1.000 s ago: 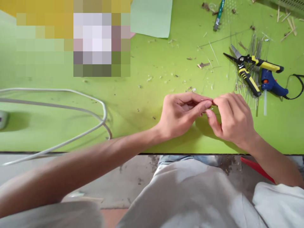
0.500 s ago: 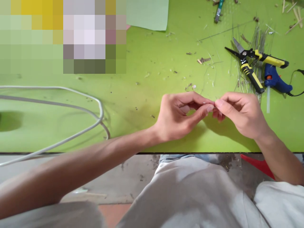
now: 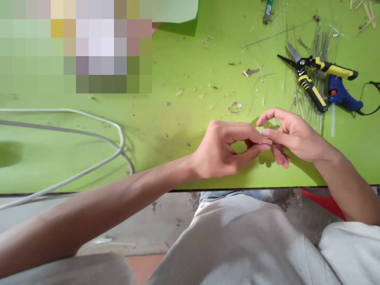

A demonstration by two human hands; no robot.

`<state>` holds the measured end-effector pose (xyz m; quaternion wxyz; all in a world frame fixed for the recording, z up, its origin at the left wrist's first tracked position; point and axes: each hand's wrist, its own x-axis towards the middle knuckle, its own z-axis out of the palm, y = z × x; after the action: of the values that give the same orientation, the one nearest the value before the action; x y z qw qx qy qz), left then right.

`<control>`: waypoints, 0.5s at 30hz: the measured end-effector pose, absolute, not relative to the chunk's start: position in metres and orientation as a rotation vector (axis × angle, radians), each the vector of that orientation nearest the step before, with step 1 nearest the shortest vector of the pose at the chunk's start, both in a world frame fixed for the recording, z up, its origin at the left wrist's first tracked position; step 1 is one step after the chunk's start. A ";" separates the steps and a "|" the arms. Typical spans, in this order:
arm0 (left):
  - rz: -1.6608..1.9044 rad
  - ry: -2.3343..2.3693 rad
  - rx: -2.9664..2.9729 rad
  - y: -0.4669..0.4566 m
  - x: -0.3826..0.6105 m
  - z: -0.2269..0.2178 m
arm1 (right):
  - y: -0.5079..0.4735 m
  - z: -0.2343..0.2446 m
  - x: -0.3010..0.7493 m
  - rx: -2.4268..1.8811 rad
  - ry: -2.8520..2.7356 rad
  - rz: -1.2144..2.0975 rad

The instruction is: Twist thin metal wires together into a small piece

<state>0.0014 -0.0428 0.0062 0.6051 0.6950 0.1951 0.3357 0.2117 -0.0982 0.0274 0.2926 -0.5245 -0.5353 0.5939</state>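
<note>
My left hand (image 3: 228, 148) and my right hand (image 3: 297, 136) meet over the green tabletop (image 3: 184, 158), near its front edge. A thin grey strand (image 3: 276, 146) runs between them, pinched by my left thumb and fingertips at one end. Its other end passes between my right thumb and curled fingers, while my right index finger lifts clear above it. Behind my right hand lie yellow-and-black handled snips (image 3: 310, 81), a blue hot glue gun (image 3: 341, 97) with a clear glue stick (image 3: 333, 120), and a loose pile of thin strands (image 3: 319, 51).
A white cable (image 3: 89, 114) loops across the table's left side. Small plant-like scraps are scattered over the surface. A pale green sheet (image 3: 178, 10) and a green-handled tool (image 3: 268, 12) lie at the far edge. A blurred patch hides the upper left.
My right hand has moved slightly rightward, away from my left, and its index finger has lifted. More of the strand now shows between my hands. The table view has shifted slightly.
</note>
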 end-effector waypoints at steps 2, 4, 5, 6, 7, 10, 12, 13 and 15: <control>0.778 0.480 1.500 -0.043 0.003 0.005 | -0.099 0.030 0.208 -1.410 -1.321 1.567; 0.816 0.546 1.409 -0.042 0.006 0.003 | -0.102 0.032 0.203 -1.467 -1.314 1.279; 0.840 0.578 1.382 -0.042 0.007 0.002 | -0.104 0.033 0.201 -1.493 -1.354 1.082; 0.867 0.607 1.368 -0.042 0.008 0.001 | -0.105 0.033 0.198 -1.508 -1.417 0.890; 0.899 0.629 1.362 -0.041 0.009 0.000 | -0.107 0.034 0.196 -1.511 -1.494 0.726; 0.993 0.654 1.375 -0.040 0.009 -0.004 | -0.110 0.035 0.193 -1.487 -1.689 0.483; 1.024 0.666 1.389 -0.040 0.009 -0.006 | -0.112 0.035 0.193 -1.490 -1.726 0.471; 1.032 0.670 1.395 -0.039 0.009 -0.007 | -0.112 0.035 0.193 -1.499 -1.722 0.485; 1.040 0.668 1.407 -0.039 0.009 -0.008 | -0.113 0.035 0.195 -1.526 -1.704 0.534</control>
<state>0.0087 -0.0394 -0.0083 0.5927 0.6049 0.2874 0.4474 0.1945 -0.1132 0.0351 0.3859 -0.5994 -0.6693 0.2096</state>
